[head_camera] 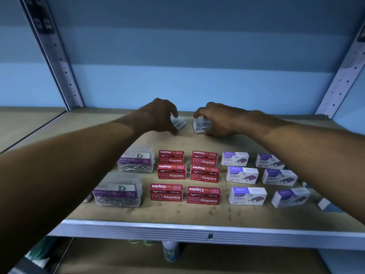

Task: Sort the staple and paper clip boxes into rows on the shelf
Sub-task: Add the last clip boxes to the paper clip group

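Far back on the brown shelf board (177, 212), my left hand (158, 115) grips a small clear paper clip box (180, 123). Beside it my right hand (219, 120) grips another clear paper clip box (199, 126). The two boxes stand a little apart. Nearer the front lie two larger clear paper clip boxes (136, 160) (118, 190) at the left. Several red staple boxes (171, 172) form two columns in the middle. Several white and purple staple boxes (242, 175) form two columns at the right, partly hidden under my right forearm.
Perforated metal uprights (59, 62) (343, 76) flank the shelf against a blue wall. A white metal lip (197, 232) runs along the shelf's front edge. Below it, a bottle (170, 251) and green items stand on a lower shelf. A small white box (325, 203) lies at the far right.
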Available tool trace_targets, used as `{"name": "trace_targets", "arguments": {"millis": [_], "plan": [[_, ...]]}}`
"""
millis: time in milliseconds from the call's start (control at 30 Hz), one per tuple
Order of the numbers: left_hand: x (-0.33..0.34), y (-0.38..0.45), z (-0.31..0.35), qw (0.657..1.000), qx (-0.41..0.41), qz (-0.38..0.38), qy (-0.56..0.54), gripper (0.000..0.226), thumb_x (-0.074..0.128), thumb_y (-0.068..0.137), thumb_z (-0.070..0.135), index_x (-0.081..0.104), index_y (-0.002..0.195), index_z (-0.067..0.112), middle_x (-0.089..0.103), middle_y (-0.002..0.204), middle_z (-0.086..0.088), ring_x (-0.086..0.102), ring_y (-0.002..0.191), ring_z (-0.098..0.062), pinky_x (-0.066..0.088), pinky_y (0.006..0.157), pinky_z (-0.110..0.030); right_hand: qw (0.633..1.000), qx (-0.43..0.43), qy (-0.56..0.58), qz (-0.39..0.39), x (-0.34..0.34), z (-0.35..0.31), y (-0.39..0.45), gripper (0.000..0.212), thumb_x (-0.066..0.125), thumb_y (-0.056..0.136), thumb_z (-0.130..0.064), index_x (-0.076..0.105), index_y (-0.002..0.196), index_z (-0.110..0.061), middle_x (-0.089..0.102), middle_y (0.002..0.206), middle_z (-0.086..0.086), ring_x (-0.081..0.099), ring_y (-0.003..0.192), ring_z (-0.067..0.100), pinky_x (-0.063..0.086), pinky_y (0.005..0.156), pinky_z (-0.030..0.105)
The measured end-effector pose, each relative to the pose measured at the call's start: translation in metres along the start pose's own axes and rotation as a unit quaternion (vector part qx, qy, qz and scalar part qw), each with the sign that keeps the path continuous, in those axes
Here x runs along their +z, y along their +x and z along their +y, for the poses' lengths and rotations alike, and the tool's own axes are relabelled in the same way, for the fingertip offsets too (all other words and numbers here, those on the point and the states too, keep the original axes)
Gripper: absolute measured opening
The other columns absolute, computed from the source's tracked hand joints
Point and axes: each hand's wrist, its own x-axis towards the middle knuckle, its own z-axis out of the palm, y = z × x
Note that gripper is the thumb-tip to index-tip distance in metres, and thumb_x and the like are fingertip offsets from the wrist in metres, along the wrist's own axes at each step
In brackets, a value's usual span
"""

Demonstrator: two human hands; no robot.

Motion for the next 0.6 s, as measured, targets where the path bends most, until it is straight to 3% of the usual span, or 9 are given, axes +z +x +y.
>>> {"name": "trace_targets", "arguments": {"millis": [133, 233, 400, 600], "plan": [[-0.002, -0.004, 0.003, 1.000, -0.005, 0.004, -0.009, 0.059, 0.082, 0.072, 0.040, 0.062, 0.122, 0.018, 0.063, 0.125, -0.004, 0.059, 0.111, -0.023, 0.050, 0.094, -0.036, 1.000, -0.012, 0.013, -0.001, -0.005, 0.004, -0.014, 0.065, 0.073, 0.084, -0.038, 0.046, 0.143, -0.030, 0.054, 0.132, 0.001, 0.052, 0.117, 0.019, 0.046, 0.093, 0.034], [-0.005, -0.009, 0.007, 1.000, -0.012, -0.001, -0.021, 0.052, 0.081, 0.072, 0.039, 0.064, 0.117, 0.018, 0.066, 0.118, -0.004, 0.062, 0.101, -0.021, 0.053, 0.088, -0.034, 0.998, -0.010, 0.055, 0.018, -0.010, 0.009, -0.027, 0.052, 0.069, 0.084, -0.043, 0.056, 0.133, -0.030, 0.062, 0.122, -0.003, 0.059, 0.105, 0.015, 0.051, 0.091, 0.035], [-0.010, -0.017, 0.011, 0.994, -0.037, -0.036, -0.096, 0.037, 0.081, 0.074, 0.022, 0.067, 0.108, 0.015, 0.066, 0.106, -0.003, 0.069, 0.067, -0.012, 0.056, 0.053, -0.021, 0.995, -0.011, 0.090, 0.050, -0.016, 0.015, -0.042, 0.028, 0.063, 0.091, -0.040, 0.066, 0.117, -0.029, 0.066, 0.112, -0.006, 0.061, 0.097, 0.014, 0.051, 0.087, 0.032], [-0.017, -0.025, 0.019, 0.985, -0.042, -0.095, -0.137, 0.031, 0.080, 0.076, 0.016, 0.069, 0.105, 0.013, 0.073, 0.098, -0.009, 0.074, 0.076, -0.019, 0.061, 0.062, -0.026, 0.997, 0.006, 0.079, 0.020, -0.016, 0.020, -0.052, 0.030, 0.056, 0.094, -0.038, 0.066, 0.122, -0.030, 0.066, 0.119, -0.006, 0.061, 0.106, 0.015, 0.051, 0.096, 0.038]]}}
